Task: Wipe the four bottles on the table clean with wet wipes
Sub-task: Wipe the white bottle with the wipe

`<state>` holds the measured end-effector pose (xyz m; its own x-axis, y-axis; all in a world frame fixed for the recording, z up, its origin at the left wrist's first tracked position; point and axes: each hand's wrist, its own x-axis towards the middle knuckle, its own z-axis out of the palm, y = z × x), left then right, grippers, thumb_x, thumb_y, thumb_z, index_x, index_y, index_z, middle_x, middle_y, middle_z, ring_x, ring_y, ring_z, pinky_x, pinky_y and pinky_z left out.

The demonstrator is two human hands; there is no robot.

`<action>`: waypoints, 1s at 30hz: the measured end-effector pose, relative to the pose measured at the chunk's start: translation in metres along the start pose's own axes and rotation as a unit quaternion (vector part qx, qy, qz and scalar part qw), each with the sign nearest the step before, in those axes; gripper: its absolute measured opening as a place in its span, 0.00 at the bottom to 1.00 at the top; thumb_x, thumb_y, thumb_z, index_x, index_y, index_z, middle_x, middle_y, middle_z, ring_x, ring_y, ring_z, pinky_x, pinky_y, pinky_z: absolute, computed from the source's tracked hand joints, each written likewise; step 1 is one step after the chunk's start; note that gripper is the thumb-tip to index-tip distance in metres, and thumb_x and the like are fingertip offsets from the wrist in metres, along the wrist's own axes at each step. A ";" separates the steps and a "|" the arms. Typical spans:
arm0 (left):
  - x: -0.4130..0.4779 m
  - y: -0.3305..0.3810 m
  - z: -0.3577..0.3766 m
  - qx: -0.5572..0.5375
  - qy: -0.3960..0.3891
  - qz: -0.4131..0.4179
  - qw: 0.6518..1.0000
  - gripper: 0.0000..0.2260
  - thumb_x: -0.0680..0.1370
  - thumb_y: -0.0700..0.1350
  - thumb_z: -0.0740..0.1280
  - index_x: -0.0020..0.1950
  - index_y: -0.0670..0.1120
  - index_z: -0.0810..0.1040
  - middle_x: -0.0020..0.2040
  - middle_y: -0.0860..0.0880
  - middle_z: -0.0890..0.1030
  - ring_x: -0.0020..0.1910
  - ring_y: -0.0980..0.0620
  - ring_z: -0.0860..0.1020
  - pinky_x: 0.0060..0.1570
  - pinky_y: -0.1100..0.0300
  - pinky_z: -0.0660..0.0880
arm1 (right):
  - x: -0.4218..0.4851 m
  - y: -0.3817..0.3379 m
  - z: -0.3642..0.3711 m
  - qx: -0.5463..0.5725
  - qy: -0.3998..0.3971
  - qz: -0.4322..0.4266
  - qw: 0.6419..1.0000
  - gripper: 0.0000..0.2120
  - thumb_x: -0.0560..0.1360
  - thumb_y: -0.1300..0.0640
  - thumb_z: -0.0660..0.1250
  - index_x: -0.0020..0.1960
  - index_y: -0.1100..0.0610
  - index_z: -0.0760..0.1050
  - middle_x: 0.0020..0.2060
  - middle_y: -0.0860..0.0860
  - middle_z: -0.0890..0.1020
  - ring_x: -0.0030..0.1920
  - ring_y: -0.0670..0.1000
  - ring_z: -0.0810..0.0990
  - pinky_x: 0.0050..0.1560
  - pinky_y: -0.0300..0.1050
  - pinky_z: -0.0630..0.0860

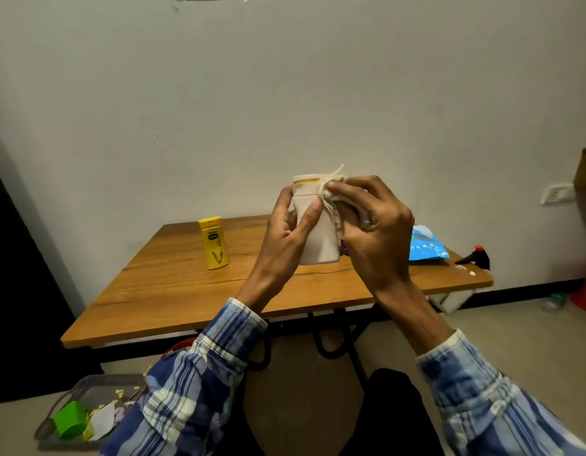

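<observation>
1. White bottle [318, 238]: held upright in the air above the table [186, 291], not touching it. Cap [306, 185] is on top, with a yellow band under its rim.
2. Left hand [290, 225]: fingers and thumb are curled round the bottle's left side and front. The thumb lies across the front near the shoulder.
3. Right hand [374, 232]: fingers pinch a bunched wipe [331, 192] and press it to the bottle's upper right side, at the cap seam.
4. Yellow bottle [215, 243]: stands upright on the table to the left, well apart from the hands. Blue wipes pack [426, 246] lies at the right.
5. Other two bottles: not identified. A purple sliver shows behind the right hand; cannot tell what it is.
6. Judgement: the step in hand is wiping the white bottle's cap and shoulder.
7. To do it well:
   - Work the wipe's edge into the seam under the cap, where grime is likely to collect.
   - Turn the bottle with the left hand so each face meets the wipe.
   - Shift the left grip so the patches under those fingers get wiped too.
   - Refold the wipe to a fresh face as it soils.
8. Risk: a damp bottle may slip, so keep the left grip firm.
</observation>
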<state>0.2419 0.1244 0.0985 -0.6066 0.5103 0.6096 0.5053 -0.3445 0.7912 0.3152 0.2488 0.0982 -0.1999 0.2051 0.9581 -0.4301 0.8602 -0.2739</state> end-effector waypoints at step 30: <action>-0.021 0.004 0.006 0.099 -0.032 0.034 0.994 0.19 0.83 0.36 0.61 0.70 0.53 0.65 0.61 0.59 0.73 0.65 0.51 0.76 0.54 0.68 0.77 | 0.003 -0.035 -0.003 -0.131 -0.086 -0.196 0.968 0.10 0.76 0.63 0.72 0.56 0.65 0.83 0.52 0.60 0.83 0.53 0.56 0.82 0.53 0.44 0.81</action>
<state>0.2608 0.1172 0.0883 -0.5301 0.5418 0.6522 0.6591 -0.2206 0.7190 0.3323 0.2213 0.1110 -0.2199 -0.2231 0.9497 -0.2694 0.9495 0.1607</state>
